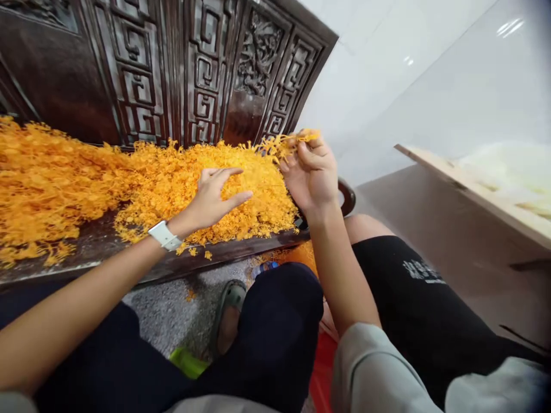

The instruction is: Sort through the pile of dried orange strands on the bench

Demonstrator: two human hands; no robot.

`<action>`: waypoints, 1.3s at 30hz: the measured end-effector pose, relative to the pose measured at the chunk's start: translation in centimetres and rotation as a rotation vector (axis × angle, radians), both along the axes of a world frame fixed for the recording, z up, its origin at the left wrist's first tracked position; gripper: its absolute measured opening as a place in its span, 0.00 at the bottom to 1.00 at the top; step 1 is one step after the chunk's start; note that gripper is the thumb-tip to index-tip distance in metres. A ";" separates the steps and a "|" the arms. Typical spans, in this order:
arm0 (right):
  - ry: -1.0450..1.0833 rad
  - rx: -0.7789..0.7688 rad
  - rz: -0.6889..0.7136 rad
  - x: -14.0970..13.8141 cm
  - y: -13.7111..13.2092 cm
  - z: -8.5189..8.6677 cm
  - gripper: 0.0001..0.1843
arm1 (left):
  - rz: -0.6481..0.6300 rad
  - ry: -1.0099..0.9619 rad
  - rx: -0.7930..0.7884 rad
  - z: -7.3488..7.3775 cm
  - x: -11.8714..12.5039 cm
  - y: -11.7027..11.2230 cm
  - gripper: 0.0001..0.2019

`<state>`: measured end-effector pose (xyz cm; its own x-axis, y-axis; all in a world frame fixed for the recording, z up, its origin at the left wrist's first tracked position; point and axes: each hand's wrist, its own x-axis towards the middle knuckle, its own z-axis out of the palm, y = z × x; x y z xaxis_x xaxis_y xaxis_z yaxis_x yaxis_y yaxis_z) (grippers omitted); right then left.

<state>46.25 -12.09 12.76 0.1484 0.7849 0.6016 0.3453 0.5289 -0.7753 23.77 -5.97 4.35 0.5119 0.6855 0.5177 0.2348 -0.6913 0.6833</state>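
A thick heap of small, branching orange plastic-looking sprigs [155, 178] covers the seat of a dark carved wooden bench [241, 117]. Over the middle of the heap, my left hand [210, 198] is open with thumb and fingers apart, a white watch [165, 236] on its wrist. I cannot tell whether its fingertips touch the sprigs. At the heap's right end, my right hand [312, 166] is raised, palm turned up and fingers pinched on an orange sprig [279, 146]. Thin branches of that sprig stick out to the left of the fingers.
Another person's leg in black shorts [400, 281] is close on my right. A board with pale material [482, 189] stands farther right. More orange pieces [301, 255] lie below the bench edge. Near my foot is a green object [188, 362]; a red one [322, 367] is by my knee.
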 end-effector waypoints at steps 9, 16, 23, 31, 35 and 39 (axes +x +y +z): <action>-0.197 -0.136 -0.123 -0.9 4.7 -9.5 0.44 | -0.065 -0.538 -0.506 -4.6 0.0 3.9 0.15; -0.330 -0.076 -0.384 -1.5 3.3 -10.0 0.29 | -0.063 -0.625 -0.965 -4.1 -0.8 4.0 0.07; -0.296 -0.349 -0.138 -4.1 1.8 -8.6 0.15 | -0.092 -0.712 -1.076 -3.8 -0.6 3.5 0.07; -0.132 -0.384 -0.109 -4.0 4.0 -10.9 0.09 | -0.122 -0.565 -1.097 -3.0 -0.1 1.7 0.08; -0.010 -0.361 -0.013 -2.4 5.7 -10.9 0.09 | -0.193 -0.563 -1.051 -1.3 -1.2 2.3 0.06; -0.006 -0.330 -0.003 -0.9 7.0 -10.7 0.09 | -0.239 -0.492 -1.051 -0.5 -2.0 2.9 0.15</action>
<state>45.38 -5.10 2.05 0.1483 0.9371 0.3160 0.3514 0.2488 -0.9026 21.80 -3.05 3.88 0.5878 0.8064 -0.0651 -0.2714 0.2723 0.9232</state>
